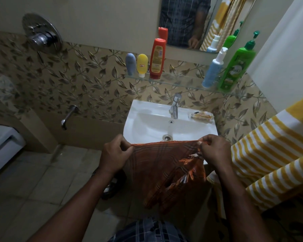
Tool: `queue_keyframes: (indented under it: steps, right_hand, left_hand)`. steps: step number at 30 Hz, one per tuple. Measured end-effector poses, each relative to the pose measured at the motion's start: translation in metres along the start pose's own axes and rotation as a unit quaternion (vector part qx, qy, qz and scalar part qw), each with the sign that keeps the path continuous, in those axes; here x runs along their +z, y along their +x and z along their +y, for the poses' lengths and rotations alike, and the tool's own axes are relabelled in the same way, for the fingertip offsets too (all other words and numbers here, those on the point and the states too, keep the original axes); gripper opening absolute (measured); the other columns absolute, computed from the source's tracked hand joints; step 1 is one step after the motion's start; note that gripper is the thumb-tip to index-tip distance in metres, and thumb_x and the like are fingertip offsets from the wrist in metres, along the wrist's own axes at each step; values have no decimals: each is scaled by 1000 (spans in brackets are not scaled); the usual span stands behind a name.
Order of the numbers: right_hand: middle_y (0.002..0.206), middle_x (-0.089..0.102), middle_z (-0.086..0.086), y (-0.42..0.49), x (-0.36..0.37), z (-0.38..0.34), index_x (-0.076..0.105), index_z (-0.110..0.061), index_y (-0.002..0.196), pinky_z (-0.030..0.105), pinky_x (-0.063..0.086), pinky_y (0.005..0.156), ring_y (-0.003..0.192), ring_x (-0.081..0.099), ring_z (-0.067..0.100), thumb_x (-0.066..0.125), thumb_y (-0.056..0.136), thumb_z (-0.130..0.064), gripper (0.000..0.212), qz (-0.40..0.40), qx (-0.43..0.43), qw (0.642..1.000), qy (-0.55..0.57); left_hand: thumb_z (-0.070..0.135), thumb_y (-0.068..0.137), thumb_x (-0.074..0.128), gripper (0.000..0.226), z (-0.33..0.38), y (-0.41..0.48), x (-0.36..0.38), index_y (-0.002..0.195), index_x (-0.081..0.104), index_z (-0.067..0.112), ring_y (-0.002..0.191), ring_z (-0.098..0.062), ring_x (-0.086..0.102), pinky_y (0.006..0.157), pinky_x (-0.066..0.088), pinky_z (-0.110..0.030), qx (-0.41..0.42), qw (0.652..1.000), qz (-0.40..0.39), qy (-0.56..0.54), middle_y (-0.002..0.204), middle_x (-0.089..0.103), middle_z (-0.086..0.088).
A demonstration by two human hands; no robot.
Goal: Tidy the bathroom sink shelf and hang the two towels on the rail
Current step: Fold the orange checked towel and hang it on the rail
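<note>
Before the white ceramic sink (147, 119), at its front rim: orange checked cotton towel (164, 165) stretched between both hands, fringed end dangling below.
Left hand (114, 154): pinches the towel's top-left corner, fingers curled on the hem.
Right hand (215, 151): pinches the top-right corner the same way.
Step in hand: seemingly squaring the towel for hanging; keep the top hem level and taut, let the length drop evenly, then fold it over the rail at its middle.
Right of the sink: yellow-and-white striped towel (273, 154) hangs draped; its rail is hidden.
Above the sink: clear glass shelf (182, 82) bearing 5 upright bottles (157, 58), 3 grouped left, 2 right.
</note>
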State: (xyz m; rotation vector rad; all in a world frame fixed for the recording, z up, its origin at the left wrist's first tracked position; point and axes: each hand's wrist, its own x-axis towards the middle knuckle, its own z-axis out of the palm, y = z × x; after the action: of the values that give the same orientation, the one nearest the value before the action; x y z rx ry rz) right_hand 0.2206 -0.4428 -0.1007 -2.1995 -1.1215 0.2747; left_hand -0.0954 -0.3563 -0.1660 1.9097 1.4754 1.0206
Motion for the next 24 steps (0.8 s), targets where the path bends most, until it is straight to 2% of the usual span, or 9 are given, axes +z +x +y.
queue_keyframes:
  steps: [4,8,12,14,17,19,21,24]
  right_hand:
    - [84,76,2,3,-3,4,80,-18,86,31,51,74,85,69,22,76,90,-20,6,0,2,1000,-5]
    - [84,77,2,2,-2,3,81,-18,87,35,57,80,85,71,22,78,89,-20,4,-1,4,1000,3]
    - [84,78,2,0,-2,2,80,-18,86,36,57,80,85,72,22,77,90,-20,5,-5,-2,1000,8]
    - [84,77,1,1,-2,2,77,-22,82,35,57,79,86,72,22,77,90,-20,8,-17,-5,1000,-1]
    - [82,76,-3,-4,-5,3,74,-29,82,31,57,75,83,72,18,79,88,-19,12,-13,-19,1000,21]
    - [86,76,-9,-12,-9,1,79,-28,94,25,55,72,82,72,10,81,87,-17,14,12,-63,994,86]
    - [93,77,-11,-20,-9,-2,80,-28,101,23,56,74,84,72,5,82,87,-13,21,18,-102,983,150]
    - [85,76,-15,-32,2,1,76,-34,86,16,54,71,81,71,2,82,85,-13,22,-24,-69,988,139]
  left_hand:
    - [17,81,89,23,2,2,-3,94,75,29,76,-4,70,68,52,-22,-13,998,-18,-66,76,73,9]
    - [20,87,84,10,0,5,2,84,81,28,79,-1,72,70,50,-20,-34,996,-29,-77,80,77,14]
    - [18,93,77,12,1,4,5,84,74,25,80,0,65,69,45,-25,-21,999,-20,-41,82,71,11]
    - [18,95,74,15,2,4,6,83,70,25,77,-3,62,69,44,-27,-35,997,-31,-57,80,68,10]
    - [25,90,70,11,18,5,-5,79,69,22,68,-8,59,69,48,-27,-66,975,-77,-197,71,66,10]
    - [18,87,68,10,34,4,-12,77,68,13,61,-7,56,63,47,-22,-63,947,-106,-298,64,63,8]
    - [12,88,67,12,47,2,-15,79,66,4,56,-5,51,57,45,-19,-74,930,-122,-338,61,59,7]
    - [16,83,71,14,53,-6,-9,76,67,5,53,-6,49,54,42,-22,-136,921,-126,-342,59,57,4]
